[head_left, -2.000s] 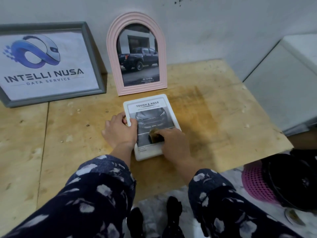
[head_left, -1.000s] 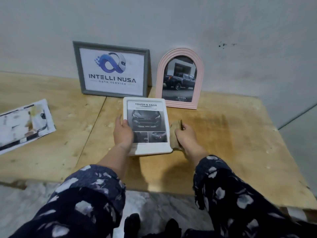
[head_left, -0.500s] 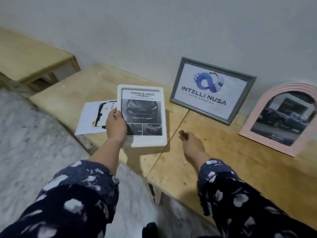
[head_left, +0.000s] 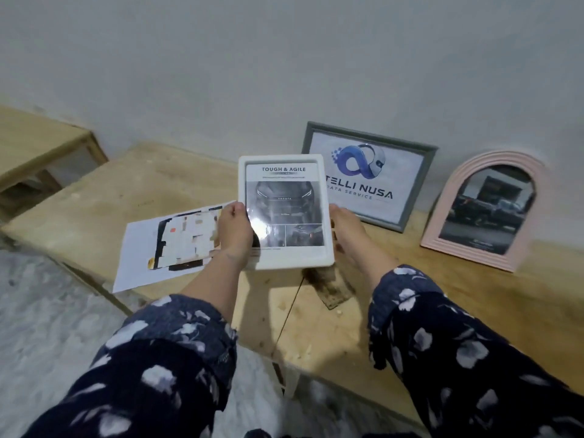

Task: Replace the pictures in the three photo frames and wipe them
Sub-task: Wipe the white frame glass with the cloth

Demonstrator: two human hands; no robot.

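A plain grey-white wall (head_left: 284, 64) fills the upper half of the view, evenly and dimly lit. Against it stands a low desk (head_left: 132, 191) of pale, stained plywood, with a seam between its boards. A second wooden bench (head_left: 34, 143) stands at the far left. The floor (head_left: 41, 317) is mottled grey stone.

The white frame (head_left: 286, 213) reads "TOUGH & AGILE", perhaps "TOYOTA" beneath; the grey frame (head_left: 368, 175) shows "TELLI NUSA", "ATA SERVICE".

Dark navy sleeves (head_left: 164, 368), pale floral print, pushed-up cuffs
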